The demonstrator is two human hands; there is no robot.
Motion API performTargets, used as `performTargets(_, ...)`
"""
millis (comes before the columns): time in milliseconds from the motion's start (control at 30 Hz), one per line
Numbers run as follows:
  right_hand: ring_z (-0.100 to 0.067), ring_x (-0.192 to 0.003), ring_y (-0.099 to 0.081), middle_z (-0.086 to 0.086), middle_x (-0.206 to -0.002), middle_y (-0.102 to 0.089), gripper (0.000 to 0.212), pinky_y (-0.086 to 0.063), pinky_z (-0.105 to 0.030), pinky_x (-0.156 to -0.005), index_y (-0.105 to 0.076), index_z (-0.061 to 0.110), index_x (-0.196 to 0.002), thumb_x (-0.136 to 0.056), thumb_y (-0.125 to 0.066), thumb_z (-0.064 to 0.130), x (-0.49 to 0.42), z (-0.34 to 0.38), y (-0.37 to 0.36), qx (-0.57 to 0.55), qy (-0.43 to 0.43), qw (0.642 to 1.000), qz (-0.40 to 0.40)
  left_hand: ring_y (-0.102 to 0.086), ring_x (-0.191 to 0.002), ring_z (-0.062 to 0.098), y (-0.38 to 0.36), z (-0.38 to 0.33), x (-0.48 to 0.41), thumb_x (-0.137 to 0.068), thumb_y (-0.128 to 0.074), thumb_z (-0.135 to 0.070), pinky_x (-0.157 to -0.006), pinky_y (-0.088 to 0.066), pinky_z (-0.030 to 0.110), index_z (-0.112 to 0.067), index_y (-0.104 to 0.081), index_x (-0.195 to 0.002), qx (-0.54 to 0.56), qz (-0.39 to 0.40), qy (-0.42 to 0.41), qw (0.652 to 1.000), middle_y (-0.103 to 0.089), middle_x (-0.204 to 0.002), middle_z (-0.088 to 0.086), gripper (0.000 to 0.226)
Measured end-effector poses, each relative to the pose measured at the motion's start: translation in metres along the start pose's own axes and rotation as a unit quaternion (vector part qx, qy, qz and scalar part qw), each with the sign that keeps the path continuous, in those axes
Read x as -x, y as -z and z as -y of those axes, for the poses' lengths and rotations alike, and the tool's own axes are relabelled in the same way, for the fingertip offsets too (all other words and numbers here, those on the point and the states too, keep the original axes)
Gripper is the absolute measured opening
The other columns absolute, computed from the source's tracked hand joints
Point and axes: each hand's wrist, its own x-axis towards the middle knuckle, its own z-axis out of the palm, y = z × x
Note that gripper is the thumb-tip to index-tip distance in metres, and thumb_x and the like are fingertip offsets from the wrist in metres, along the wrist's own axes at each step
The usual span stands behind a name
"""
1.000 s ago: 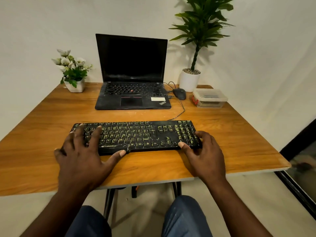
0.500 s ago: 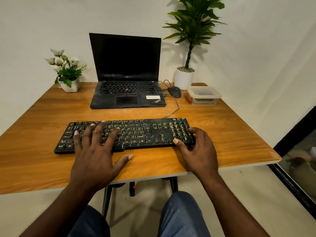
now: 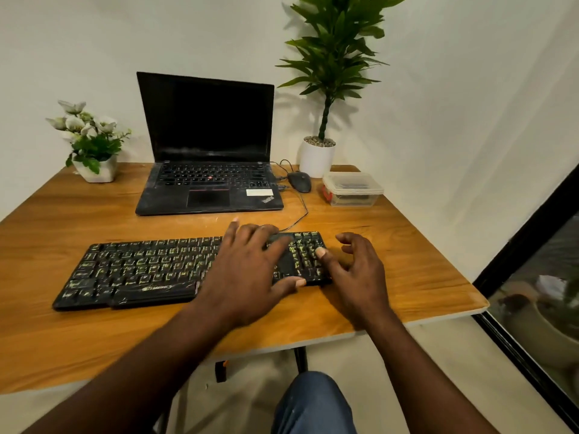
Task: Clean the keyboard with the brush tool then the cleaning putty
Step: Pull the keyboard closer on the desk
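Okay, both hands empty, nothing grasped. Left hand (image 3: 247,270) lies flat over the right-centre part of the keyboard (image 3: 141,270), fingers spread and reaching toward its far edge, thumb at the near edge. Left grip is released, palm down on the keys. Right hand (image 3: 357,274) is just right of the left hand, at the keyboard's right end; its thumb touches the number-pad keys, the other fingers are curled loosely off the end above the surface (image 3: 407,245). Right grip is also released, holding nothing.

Keyboard is black with yellow-green legends, lying flat, its bulk stretching left of the left hand, slightly angled. Its cable (image 3: 300,214) runs from beyond the left fingertips toward the laptop (image 3: 206,151), which stands open, screen dark, beyond both hands. Mouse (image 3: 299,181) sits beyond the right hand, beside the laptop. Clear lidded container (image 3: 352,189) is just right of the mouse, contents unclear. Brush and putty can't be made out anywhere.
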Motion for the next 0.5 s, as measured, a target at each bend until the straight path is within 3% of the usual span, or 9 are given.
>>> performTargets(167, -0.010, -0.110, -0.061, 0.008, -0.128, -0.061, 0.048, -0.053, -0.029, -0.083, -0.058, 0.029, -0.128, -0.091, -0.068, 0.058, -0.057, -0.030, 0.005, -0.016, -0.036, 0.999, 0.014, -0.031, -0.147, 0.026, -0.015, -0.023, -0.085, -0.087, -0.033, -0.087, -0.125, -0.018, 0.054, -0.035, -0.031, -0.157, 0.029, 0.053, 0.000, 0.998, -0.039, -0.160, 0.000, 0.087)
performTargets(300, -0.012, -0.104, -0.064, 0.006, -0.120, -0.065, 0.051, -0.049, -0.020, -0.075, -0.060, 0.023, -0.126, -0.089, -0.071, 0.057, -0.109, -0.068, 0.013, 0.003, -0.063, 0.998, 0.004, -0.049, -0.137, 0.028, -0.037, -0.030, -0.150, -0.085, -0.053, -0.083, -0.110, -0.043, 0.046, -0.024, -0.038, -0.155, 0.220, 0.117, 0.133, 0.959, -0.050, -0.154, 0.006, 0.093)
performTargets(367, -0.014, -0.107, -0.063, 0.004, -0.121, -0.064, 0.054, -0.045, -0.017, -0.073, -0.058, 0.021, -0.128, -0.089, -0.072, 0.056, -0.132, -0.084, 0.019, 0.003, -0.080, 0.997, -0.010, -0.051, -0.136, 0.031, -0.043, -0.033, -0.178, -0.090, -0.058, -0.074, -0.103, -0.045, 0.040, -0.014, -0.039, -0.155, 0.265, 0.137, 0.170, 0.939, -0.050, -0.154, 0.011, 0.091)
performTargets(433, -0.020, -0.117, -0.060, -0.001, -0.133, -0.060, 0.065, -0.051, -0.027, -0.084, -0.053, 0.020, -0.137, -0.088, -0.073, 0.057, -0.153, -0.099, 0.024, -0.011, -0.107, 0.993, -0.040, -0.051, -0.133, 0.033, -0.047, -0.036, -0.202, -0.095, -0.062, -0.062, -0.100, -0.044, 0.037, -0.010, -0.044, -0.151, 0.296, 0.140, 0.204, 0.922, -0.051, -0.152, 0.014, 0.079)
performTargets(500, -0.027, -0.132, -0.053, -0.004, -0.150, -0.051, 0.081, -0.050, -0.042, -0.105, -0.041, 0.021, -0.150, -0.087, -0.071, 0.062, -0.172, -0.111, 0.026, -0.021, -0.135, 0.989, -0.061, -0.054, -0.127, 0.033, -0.056, -0.035, -0.227, -0.094, -0.067, -0.056, -0.097, -0.045, 0.037, -0.009, -0.049, -0.147, 0.353, 0.142, 0.248, 0.891, -0.054, -0.147, 0.015, 0.073)
